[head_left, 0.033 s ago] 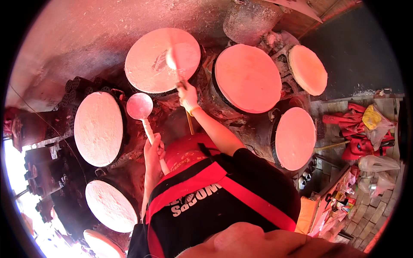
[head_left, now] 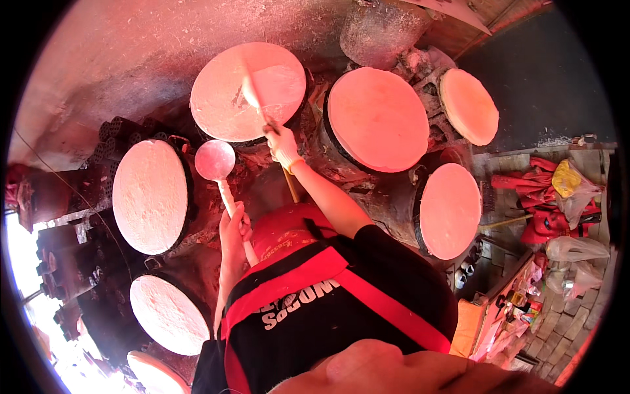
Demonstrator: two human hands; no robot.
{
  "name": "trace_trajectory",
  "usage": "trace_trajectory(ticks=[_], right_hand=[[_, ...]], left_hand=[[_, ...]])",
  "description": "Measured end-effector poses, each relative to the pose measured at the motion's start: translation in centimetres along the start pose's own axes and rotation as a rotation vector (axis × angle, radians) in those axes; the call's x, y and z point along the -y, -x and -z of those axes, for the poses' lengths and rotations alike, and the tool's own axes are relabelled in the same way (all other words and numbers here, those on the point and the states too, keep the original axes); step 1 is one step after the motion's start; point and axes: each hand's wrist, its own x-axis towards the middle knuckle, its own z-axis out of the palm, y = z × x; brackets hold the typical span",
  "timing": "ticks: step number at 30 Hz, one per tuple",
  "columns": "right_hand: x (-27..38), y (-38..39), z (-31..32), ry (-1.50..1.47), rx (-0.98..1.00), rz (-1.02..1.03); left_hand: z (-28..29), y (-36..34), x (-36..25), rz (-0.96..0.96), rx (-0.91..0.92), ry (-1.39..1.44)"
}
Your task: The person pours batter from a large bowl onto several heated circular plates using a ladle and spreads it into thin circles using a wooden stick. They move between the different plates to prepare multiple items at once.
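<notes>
My right hand (head_left: 283, 146) is closed round the dark handle of a spreader (head_left: 251, 90), whose pale blade is blurred over the far round griddle (head_left: 216, 111). A thin pale layer like batter covers that griddle, with a darker streaked patch beside the blade. Below the hand shows a thin yellowish stick (head_left: 291, 187); I cannot tell whether it belongs to the same handle. My left hand (head_left: 234, 226) grips the pale handle of a ladle (head_left: 215, 159). The ladle's round bowl hangs between the far griddle and the left griddle (head_left: 149, 197), apart from both.
More pale-covered round griddles stand around me: one at right of centre (head_left: 378, 119), a near-right one (head_left: 451, 211) and a lower-left one (head_left: 169, 315). A pale round disc (head_left: 470, 107) lies at the far right. Dark perforated briquettes (head_left: 121, 128) are stacked at left. Red cloth (head_left: 541, 190) and plastic bags lie at right.
My right hand has shifted slightly left, and the spreader's blade has swept left across the far griddle. The ladle has moved very slightly right and up.
</notes>
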Motion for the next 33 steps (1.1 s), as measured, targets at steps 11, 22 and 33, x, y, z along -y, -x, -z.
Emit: trace_trajectory(ticks=[11,22,33], right_hand=[[-4.5,0.8,0.8,-0.051,0.052,0.149],[-1.9,2.9,6.0,0.262,0.168,0.136],[-7.3,8.1,1.3,-0.183,0.053,-0.119]], left_hand=[[3.4,-0.9,-0.5,0.092,0.049,0.114],[5.1,-5.7,-1.6,0.064,0.117,0.014],[-0.3,-20.7,-2.4,-0.087,-0.071,-0.294]])
